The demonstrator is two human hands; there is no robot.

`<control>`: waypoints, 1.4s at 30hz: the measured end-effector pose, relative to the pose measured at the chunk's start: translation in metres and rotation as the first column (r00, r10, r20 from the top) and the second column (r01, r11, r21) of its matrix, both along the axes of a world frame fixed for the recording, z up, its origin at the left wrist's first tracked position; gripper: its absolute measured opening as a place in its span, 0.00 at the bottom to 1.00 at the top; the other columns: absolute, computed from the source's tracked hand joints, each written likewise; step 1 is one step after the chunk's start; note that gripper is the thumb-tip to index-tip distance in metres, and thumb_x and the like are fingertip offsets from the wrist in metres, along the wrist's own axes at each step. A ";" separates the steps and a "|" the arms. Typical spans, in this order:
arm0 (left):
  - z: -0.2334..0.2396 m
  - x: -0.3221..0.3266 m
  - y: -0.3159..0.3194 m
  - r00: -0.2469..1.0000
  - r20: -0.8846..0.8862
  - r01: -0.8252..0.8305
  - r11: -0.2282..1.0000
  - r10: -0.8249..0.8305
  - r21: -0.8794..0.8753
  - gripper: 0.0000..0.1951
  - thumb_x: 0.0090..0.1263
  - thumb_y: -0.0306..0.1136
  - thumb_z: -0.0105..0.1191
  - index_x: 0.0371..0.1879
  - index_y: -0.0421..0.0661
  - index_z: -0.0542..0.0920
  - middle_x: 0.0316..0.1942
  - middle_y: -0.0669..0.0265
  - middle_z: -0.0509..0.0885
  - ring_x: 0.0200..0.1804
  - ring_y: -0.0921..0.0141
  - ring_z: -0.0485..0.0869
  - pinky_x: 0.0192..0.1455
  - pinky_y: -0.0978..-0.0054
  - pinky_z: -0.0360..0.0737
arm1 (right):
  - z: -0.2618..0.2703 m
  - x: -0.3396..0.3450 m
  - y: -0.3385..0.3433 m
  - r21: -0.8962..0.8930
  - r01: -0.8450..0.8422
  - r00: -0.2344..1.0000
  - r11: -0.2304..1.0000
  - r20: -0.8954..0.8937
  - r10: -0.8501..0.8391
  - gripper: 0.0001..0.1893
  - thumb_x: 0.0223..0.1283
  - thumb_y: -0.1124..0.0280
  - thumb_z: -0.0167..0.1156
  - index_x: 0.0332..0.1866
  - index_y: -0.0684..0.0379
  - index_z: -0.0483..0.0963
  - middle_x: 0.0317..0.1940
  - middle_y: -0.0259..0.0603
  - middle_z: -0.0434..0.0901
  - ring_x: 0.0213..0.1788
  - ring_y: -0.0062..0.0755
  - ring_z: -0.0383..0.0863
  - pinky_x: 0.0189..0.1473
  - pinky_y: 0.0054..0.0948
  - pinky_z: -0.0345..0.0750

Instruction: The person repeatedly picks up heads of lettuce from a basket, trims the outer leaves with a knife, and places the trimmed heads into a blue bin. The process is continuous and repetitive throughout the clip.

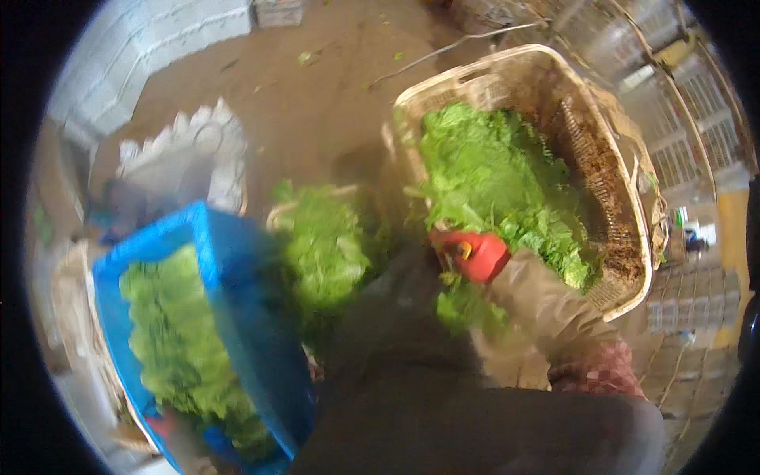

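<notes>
My right hand (473,255), in a red glove with a brown sleeve above it, is at the near left rim of a pale, dirt-stained plastic basket (620,160). A small yellow thing shows at the glove; whether it is held is unclear. Leafy greens (487,160) partly fill the basket, and loose leaves (469,309) lie just below the glove. At the lower left, a blurred red shape, apparently my gloved left hand (161,424), is over leafy greens (178,332) in a blue crate (205,243); its fingers are unclear. More greens (323,249) stand between the two containers.
A grey-white jagged-edged object (208,148) lies on the brown floor behind the blue crate. Pale blocks (154,35) line the upper left. A thin stick (451,46) lies beyond the basket. Stacked crates (700,113) are at the right. My dark-clothed legs fill the lower middle.
</notes>
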State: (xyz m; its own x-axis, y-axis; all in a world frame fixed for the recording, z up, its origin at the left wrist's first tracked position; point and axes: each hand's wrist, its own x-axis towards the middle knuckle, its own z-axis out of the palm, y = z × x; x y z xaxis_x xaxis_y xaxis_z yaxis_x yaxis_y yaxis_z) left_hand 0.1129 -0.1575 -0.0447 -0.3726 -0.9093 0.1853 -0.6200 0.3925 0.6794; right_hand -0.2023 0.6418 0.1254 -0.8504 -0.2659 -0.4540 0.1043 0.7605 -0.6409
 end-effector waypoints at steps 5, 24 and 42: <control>0.132 -0.107 0.100 0.870 -0.453 0.370 0.864 -0.194 0.341 0.27 0.75 0.30 0.50 0.72 0.45 0.63 0.59 0.59 0.77 0.58 0.67 0.75 0.64 0.68 0.72 | -0.022 -0.208 0.101 0.439 0.249 0.908 0.863 -0.415 -0.051 0.31 0.59 0.55 0.62 0.69 0.49 0.68 0.60 0.51 0.77 0.60 0.52 0.77 0.61 0.39 0.75; 0.106 -0.417 0.565 0.585 -0.740 0.056 -0.895 -0.331 0.443 0.39 0.69 0.61 0.51 0.71 0.45 0.65 0.58 0.53 0.79 0.59 0.58 0.79 0.62 0.54 0.76 | 0.039 0.013 0.070 0.684 0.035 0.520 0.729 -0.635 0.571 0.09 0.41 0.62 0.63 0.23 0.50 0.70 0.33 0.27 0.77 0.31 0.35 0.78 0.26 0.36 0.71; 0.135 -0.241 0.519 0.308 -0.852 0.345 -0.785 -0.424 0.515 0.36 0.65 0.48 0.64 0.67 0.39 0.68 0.62 0.59 0.76 0.64 0.65 0.75 0.68 0.64 0.71 | 0.034 0.070 -0.015 -0.449 0.551 0.818 0.704 0.125 -0.561 0.23 0.63 0.71 0.61 0.64 0.55 0.73 0.33 0.36 0.83 0.26 0.22 0.80 0.29 0.22 0.77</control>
